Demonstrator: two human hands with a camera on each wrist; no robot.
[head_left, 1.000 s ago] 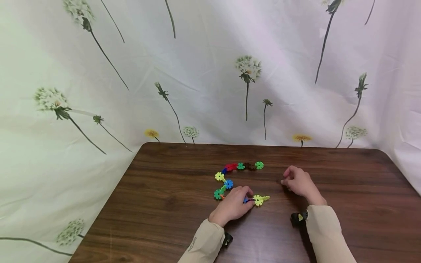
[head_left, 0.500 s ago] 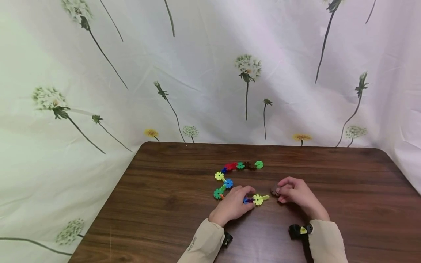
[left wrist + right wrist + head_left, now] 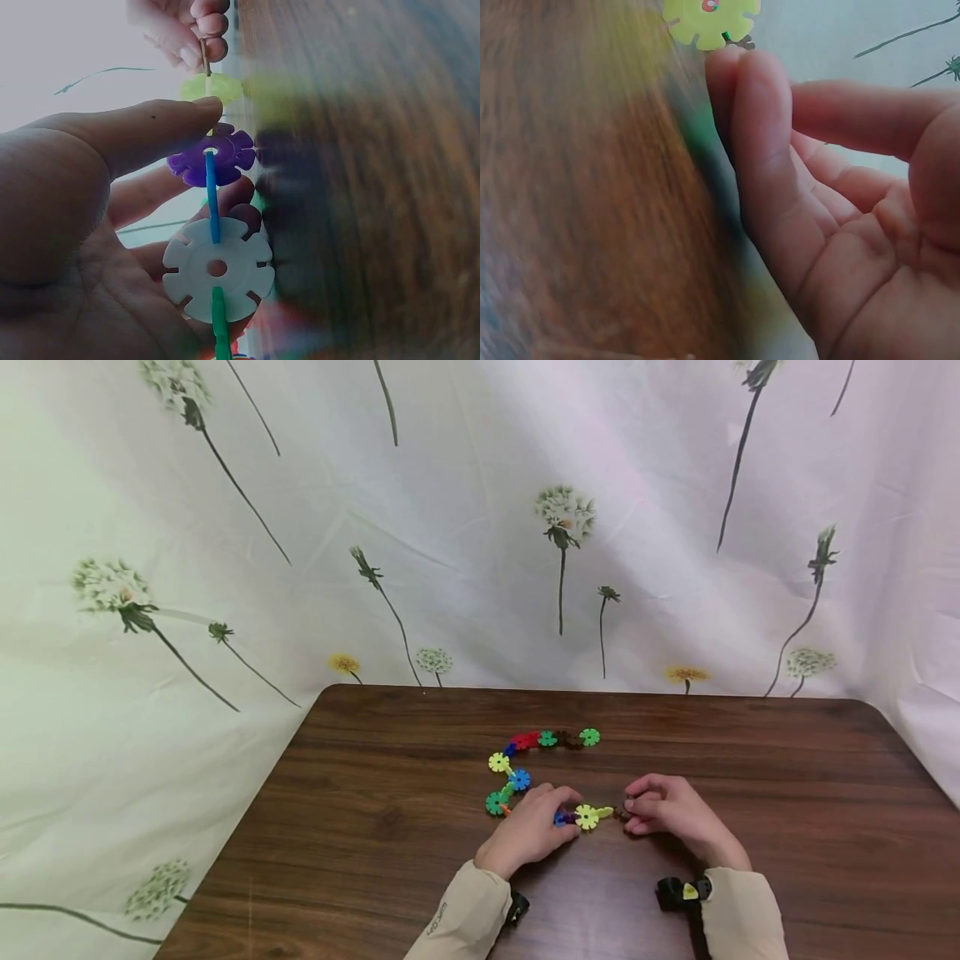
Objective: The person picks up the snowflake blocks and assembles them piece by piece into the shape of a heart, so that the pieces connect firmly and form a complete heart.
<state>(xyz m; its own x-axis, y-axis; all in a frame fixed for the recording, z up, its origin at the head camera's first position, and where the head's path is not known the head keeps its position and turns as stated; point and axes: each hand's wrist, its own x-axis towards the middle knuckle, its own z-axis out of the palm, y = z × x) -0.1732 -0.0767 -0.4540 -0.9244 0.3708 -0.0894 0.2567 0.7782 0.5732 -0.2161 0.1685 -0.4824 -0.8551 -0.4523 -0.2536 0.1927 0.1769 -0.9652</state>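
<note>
A chain of notched plastic snowflake discs winds over the wooden table [image 3: 360,827], ending at the back in a green disc [image 3: 590,737]. My left hand [image 3: 528,831] holds the chain's near stretch, its thumb and fingers on either side by the purple disc [image 3: 238,156]. Behind that in the left wrist view come a blue disc [image 3: 212,199] and a white disc [image 3: 251,259]. To the hand's right lies a yellow disc [image 3: 586,817] with another set edgewise in it. My right hand [image 3: 675,814] pinches a brown disc [image 3: 621,811] against or very near that chain end; contact is unclear.
A white cloth [image 3: 465,527] printed with dandelions hangs behind the table and at its sides. A dark strap device [image 3: 678,893] sits on the right wrist, and another [image 3: 517,907] on the left.
My right hand has come left and nearer to me, bringing the brown disc to the yellow end of the chain. The left hand has stayed in place.
</note>
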